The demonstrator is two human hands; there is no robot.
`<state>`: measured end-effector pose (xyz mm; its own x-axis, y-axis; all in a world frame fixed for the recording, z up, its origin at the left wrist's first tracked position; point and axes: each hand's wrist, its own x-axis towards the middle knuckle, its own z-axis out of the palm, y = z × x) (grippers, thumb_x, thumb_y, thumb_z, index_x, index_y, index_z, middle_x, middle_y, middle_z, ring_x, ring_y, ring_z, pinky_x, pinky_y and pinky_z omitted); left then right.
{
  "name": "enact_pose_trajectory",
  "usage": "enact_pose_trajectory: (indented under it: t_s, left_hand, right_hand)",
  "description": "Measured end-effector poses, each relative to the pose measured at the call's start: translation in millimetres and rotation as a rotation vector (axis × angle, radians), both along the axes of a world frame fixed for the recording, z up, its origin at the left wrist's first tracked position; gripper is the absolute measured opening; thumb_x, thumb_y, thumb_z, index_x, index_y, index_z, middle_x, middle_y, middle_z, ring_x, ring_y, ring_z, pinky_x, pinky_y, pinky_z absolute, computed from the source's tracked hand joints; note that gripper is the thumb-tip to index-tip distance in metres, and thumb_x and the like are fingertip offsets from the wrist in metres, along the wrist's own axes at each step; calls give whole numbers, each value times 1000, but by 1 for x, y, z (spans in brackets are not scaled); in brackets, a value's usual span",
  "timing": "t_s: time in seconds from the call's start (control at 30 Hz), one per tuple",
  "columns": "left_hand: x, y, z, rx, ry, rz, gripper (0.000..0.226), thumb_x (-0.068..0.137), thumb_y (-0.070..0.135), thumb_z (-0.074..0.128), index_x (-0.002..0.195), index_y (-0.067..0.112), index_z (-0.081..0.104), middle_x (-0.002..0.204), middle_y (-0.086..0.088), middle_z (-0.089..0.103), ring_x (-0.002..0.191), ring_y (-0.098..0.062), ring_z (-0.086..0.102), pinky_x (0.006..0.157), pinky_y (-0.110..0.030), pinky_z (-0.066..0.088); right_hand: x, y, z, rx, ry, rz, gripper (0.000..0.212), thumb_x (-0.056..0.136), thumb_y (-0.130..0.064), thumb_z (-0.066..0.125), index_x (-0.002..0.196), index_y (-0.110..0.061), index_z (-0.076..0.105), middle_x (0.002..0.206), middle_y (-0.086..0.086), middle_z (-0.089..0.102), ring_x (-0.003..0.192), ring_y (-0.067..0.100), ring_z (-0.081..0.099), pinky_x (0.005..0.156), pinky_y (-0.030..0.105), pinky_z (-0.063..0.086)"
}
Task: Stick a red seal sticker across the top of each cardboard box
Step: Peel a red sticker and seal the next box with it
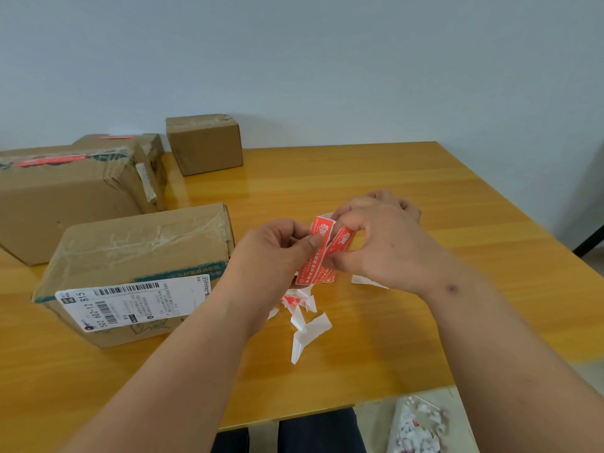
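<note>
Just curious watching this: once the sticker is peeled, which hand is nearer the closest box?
Left. The left hand pinching the red sticker sits beside the nearest box; the right hand is farther away.

Yellow wooden table [392,178]; white paper scraps [309,335]; floor bag [418,426].

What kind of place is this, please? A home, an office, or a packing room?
Probably a small office or parcel-packing corner. Taped cardboard boxes sit on a plain wooden table against a bare wall, one carrying a shipping label.
</note>
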<state>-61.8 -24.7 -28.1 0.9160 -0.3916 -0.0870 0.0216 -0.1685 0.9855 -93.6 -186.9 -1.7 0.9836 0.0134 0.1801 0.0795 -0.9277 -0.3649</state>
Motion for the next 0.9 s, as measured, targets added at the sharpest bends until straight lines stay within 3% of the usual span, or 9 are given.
enact_pose_trajectory:
  t_s: [0.1,0.23,0.43,0.73,0.9]
  left_hand:
    - [-1,5,2,37,-10,-43,18,86,33,68,97,19,71,86,-3,75,79,-18,73,72,-32,61]
    - [-1,4,2,67,-57,-42,16,87,17,71,101,23,69,86,-4,74,79,-19,73,75,-40,61]
    - [-1,-2,0,3,-41,36,47,86,12,71,127,29,55,83,-6,73,80,-21,73,77,-45,60]
    - [1,-6,-8,-121,63,155,47,85,6,71,125,29,58,83,-8,72,80,-25,73,78,-46,60]
    - [-2,-7,-9,-134,34,160,44,85,8,71,122,29,60,83,-6,73,78,-22,74,77,-47,60]
  right_hand:
    - [0,-2,0,34,6,24,15,74,-45,75,77,-30,73,108,-27,55,119,8,30,99,36,13]
    - [0,-2,-3,19,-11,33,16,74,-43,75,75,-27,74,110,-25,56,118,7,31,99,37,13]
    - [-2,-3,-3,-5,-42,44,15,77,-42,73,76,-28,74,110,-24,58,116,6,31,98,35,13]
    - [-5,0,-2,-34,-75,33,14,75,-38,75,76,-25,71,102,-21,61,113,5,35,98,35,12]
    - [-8,-1,1,-19,-56,-12,14,74,-39,77,83,-35,67,100,-18,58,116,4,33,109,42,11]
